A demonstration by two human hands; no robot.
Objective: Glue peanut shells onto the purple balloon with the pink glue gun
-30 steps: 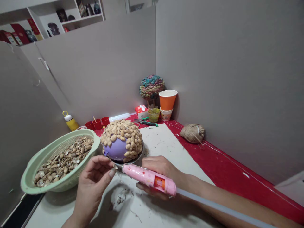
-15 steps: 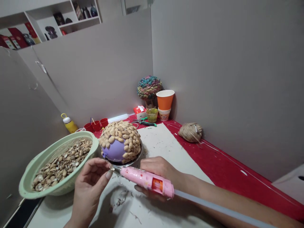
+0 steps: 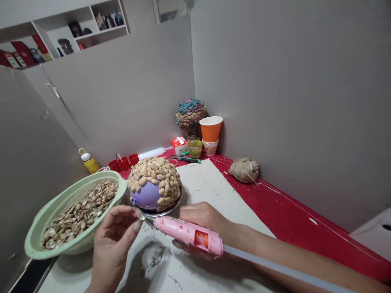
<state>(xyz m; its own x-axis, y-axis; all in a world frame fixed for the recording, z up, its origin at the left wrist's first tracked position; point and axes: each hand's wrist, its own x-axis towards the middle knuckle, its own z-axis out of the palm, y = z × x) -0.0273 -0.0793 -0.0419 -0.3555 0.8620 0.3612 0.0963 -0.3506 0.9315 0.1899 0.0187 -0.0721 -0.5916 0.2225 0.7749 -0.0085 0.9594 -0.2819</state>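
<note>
Between the thumb and fingertips of my left hand [image 3: 117,240] is a small peanut shell [image 3: 141,216], its pale inside showing. My right hand [image 3: 204,221] is wrapped round a pink hot glue gun [image 3: 187,235], whose nozzle points left, close to the shell. A long whitish glue stick [image 3: 275,266] runs out of its back end. Just beyond the hands, a purple balloon [image 3: 147,196] sits in a shiny metal bowl [image 3: 174,208]; peanut shells [image 3: 155,169] cover its top and right side, while purple shows at the front left.
At left stands a green colander [image 3: 120,189] full of peanut shells. Behind are red cups [image 3: 124,163], a yellow bottle [image 3: 91,163], pliers [image 3: 189,159], an orange paper cup [image 3: 210,130] and a multicoloured tree-shaped craft [image 3: 191,113]. A twine ball [image 3: 244,170] lies to the right.
Almost nothing differs. The view has shifted slightly, and the shell and nozzle keep their close placement in front of the balloon.
</note>
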